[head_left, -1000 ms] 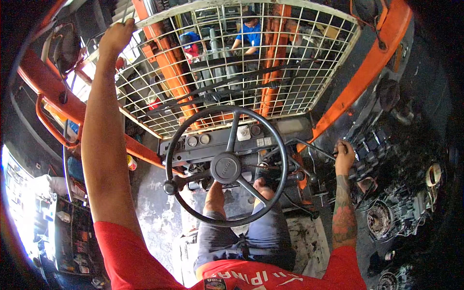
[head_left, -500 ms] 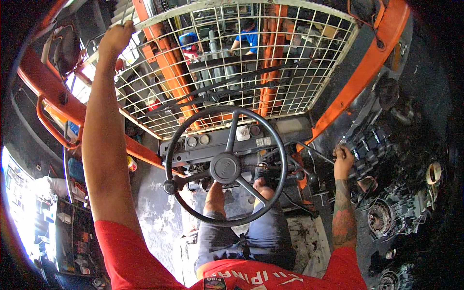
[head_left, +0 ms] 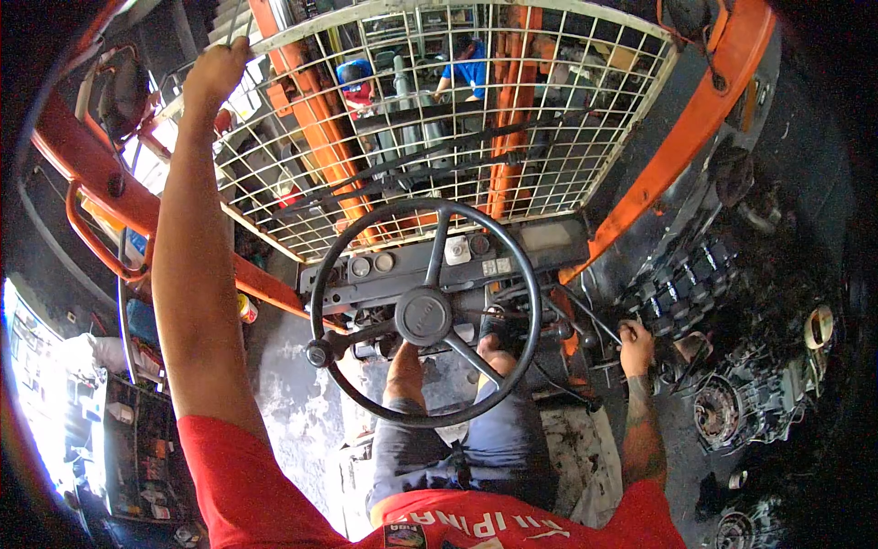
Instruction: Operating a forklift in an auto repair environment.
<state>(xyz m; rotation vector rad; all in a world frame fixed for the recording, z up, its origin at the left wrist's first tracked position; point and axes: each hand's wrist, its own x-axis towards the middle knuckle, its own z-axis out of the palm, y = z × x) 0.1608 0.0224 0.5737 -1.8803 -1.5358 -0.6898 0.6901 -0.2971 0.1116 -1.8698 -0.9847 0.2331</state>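
My right hand [head_left: 636, 348] is closed round the end of a long dark control lever [head_left: 593, 316], to the right of the steering wheel. High at the upper left, my left arm is stretched out. My left hand [head_left: 218, 73] is closed there, beside the top corner of the white wire mesh guard [head_left: 439, 130] and a thin dark rod. What sits inside those fingers is hidden. The black steering wheel [head_left: 423, 315], with a knob [head_left: 318, 353] on its left rim, stands over my legs with neither hand on it.
Orange posts [head_left: 672, 151] flank the seat. Beyond the mesh, two people in blue [head_left: 467, 71] are by the orange mast [head_left: 506, 174]. A dash panel [head_left: 540, 240] with gauges lies behind the wheel. Greasy machine parts [head_left: 754, 403] lie on the right.
My right hand has drawn back toward me and slightly left, and the lever has swung with it. The left hand has stayed almost in place.
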